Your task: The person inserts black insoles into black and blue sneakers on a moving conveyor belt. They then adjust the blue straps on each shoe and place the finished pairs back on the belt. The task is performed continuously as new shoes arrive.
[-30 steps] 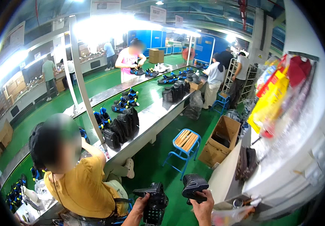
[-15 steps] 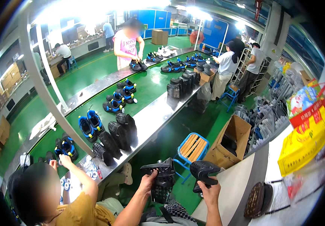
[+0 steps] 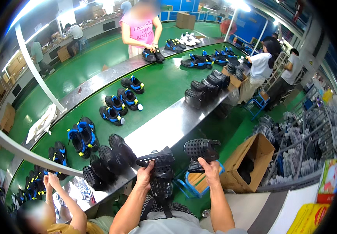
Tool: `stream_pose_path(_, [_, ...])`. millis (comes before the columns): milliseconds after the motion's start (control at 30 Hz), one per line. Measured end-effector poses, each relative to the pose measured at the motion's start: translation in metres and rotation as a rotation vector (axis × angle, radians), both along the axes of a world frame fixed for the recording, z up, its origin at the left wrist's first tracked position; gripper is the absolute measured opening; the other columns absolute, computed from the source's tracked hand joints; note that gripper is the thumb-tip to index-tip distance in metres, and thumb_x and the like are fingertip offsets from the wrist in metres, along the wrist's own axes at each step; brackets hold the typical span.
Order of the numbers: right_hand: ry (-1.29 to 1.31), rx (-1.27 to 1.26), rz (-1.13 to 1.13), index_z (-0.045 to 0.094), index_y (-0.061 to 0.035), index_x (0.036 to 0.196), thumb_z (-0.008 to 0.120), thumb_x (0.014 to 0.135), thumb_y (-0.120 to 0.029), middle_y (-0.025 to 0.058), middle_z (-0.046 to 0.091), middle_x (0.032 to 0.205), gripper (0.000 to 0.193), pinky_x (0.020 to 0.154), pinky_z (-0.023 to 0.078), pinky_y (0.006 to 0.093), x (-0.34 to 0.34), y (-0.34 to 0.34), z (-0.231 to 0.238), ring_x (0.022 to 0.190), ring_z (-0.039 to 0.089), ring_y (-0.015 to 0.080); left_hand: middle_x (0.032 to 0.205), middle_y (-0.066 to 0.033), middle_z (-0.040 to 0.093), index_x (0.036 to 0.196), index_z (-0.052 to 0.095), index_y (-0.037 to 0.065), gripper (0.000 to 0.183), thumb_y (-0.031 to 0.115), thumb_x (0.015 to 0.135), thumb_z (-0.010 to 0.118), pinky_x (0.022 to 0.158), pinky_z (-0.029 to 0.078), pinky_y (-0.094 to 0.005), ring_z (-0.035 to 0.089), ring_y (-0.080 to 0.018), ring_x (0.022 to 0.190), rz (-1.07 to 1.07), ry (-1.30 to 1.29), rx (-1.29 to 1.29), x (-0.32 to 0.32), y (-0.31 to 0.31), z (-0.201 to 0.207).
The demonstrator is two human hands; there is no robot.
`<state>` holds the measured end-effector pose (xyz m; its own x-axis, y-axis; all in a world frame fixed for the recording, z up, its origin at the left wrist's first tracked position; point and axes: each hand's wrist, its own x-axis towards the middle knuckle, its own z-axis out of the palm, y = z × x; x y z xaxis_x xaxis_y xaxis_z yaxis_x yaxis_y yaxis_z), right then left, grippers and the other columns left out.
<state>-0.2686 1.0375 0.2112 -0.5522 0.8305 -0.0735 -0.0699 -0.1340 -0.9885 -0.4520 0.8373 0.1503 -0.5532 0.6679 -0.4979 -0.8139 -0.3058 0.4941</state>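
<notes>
My left hand [image 3: 144,176] grips a black shoe-shaped piece [image 3: 160,157] by its near edge; light spots show along its side. Just below it hangs another dark piece [image 3: 162,186]; whether the same hand holds that one too I cannot tell. My right hand [image 3: 211,171] is closed around the lower end of a black shoe-shaped piece [image 3: 202,149] with rows of round dimples. Both hands are apart, in front of my body, near the metal edge of the bench [image 3: 147,134]. Similar black pieces [image 3: 112,156] stand in a row on that edge, left of my left hand.
Black-and-blue shoes [image 3: 83,136] sit on the green belt [image 3: 152,90]. A co-worker in yellow [image 3: 74,218] works at left; another in pink [image 3: 141,31] handles shoes across the belt. At right are a blue-framed stool [image 3: 198,181], an open carton [image 3: 250,165] and a loaded rack [image 3: 301,156].
The view has shifted, with the bench now nearer. My right hand has raised its piece and turned it so the dimpled face shows. Left hand still holds its piece.
</notes>
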Motion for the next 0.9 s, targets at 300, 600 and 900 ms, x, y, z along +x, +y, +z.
stream_pose_path(300, [0.117, -0.449, 0.060, 0.069, 0.0040, 0.110, 0.079, 0.088, -0.013, 0.0108, 0.072, 0.104, 0.029, 0.086, 0.058, 0.0385, -0.158, 0.118, -0.115, 0.091, 0.071, 0.0221, 0.113, -0.0090, 0.069, 0.115, 0.065, 0.003, 0.023, 0.016, 0.096, 0.071, 0.091, 0.058, -0.0425, 0.068, -0.0246, 0.101, 0.199, -0.100, 0.018, -0.077, 0.080, -0.062])
stream_pose_path(600, [0.301, -0.862, 0.198, 0.061, -0.0074, 0.129, 0.079, 0.089, -0.024, 0.0079, 0.066, 0.127, 0.047, 0.104, 0.048, 0.0461, -0.257, 0.179, -0.166, 0.118, 0.062, 0.0265, 0.118, -0.0123, 0.069, 0.122, 0.062, 0.002, 0.034, 0.022, 0.096, 0.071, 0.093, 0.057, -0.0435, 0.068, -0.0274, 0.104, 0.251, -0.113, 0.041, -0.131, 0.126, -0.076])
stream_pose_path(900, [0.155, -1.269, 0.271, 0.056, -0.0112, 0.138, 0.077, 0.089, -0.031, 0.0082, 0.060, 0.138, 0.057, 0.112, 0.037, 0.0474, -0.224, 0.205, -0.194, 0.125, 0.052, 0.0310, 0.119, -0.0080, 0.068, 0.128, 0.060, 0.000, 0.033, 0.014, 0.098, 0.061, 0.096, 0.052, -0.0352, 0.067, -0.0205, 0.103, 0.314, 0.142, -0.266, -0.206, 0.162, -0.086])
